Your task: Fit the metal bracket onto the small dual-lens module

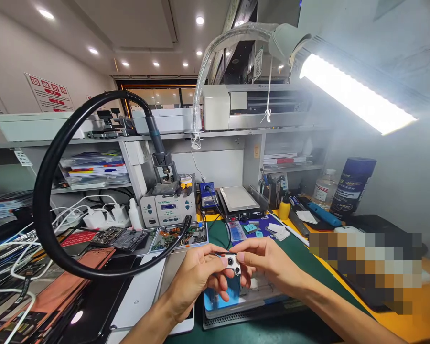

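Both my hands hold a small phone camera module point(232, 263), white with a dark round lens, above a phone in a blue holder point(220, 301). My left hand point(197, 279) pinches its left side with fingers curled. My right hand point(268, 265) pinches its right edge between thumb and forefinger.
A thick black hose point(45, 191) loops from the hot-air station point(168, 208) across the left. Disassembled phones and circuit boards point(179, 236) lie behind the hands. A heating plate point(240, 200), bottles point(351, 186), tools, a white power strip point(103, 217) and a bright desk lamp point(354, 95) surround the green mat point(290, 329).
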Tool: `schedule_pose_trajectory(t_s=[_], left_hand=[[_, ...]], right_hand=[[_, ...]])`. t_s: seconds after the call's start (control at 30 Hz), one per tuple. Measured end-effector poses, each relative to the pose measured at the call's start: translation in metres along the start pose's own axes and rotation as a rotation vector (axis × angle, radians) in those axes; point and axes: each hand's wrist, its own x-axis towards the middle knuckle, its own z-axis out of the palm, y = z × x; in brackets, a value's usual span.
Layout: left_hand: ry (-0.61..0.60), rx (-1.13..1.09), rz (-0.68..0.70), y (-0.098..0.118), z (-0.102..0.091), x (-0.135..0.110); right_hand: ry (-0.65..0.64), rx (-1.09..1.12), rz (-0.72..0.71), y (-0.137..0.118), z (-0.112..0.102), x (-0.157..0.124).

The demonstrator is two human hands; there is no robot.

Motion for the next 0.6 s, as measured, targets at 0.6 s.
schedule_pose_trajectory(t_s=[0.6], left_hand=[[-0.046,0.12,0.163,-0.005,-0.001,-0.004]], right_hand=[[-0.052,0.046,-0.079,0.0,0.002,-0.007]])
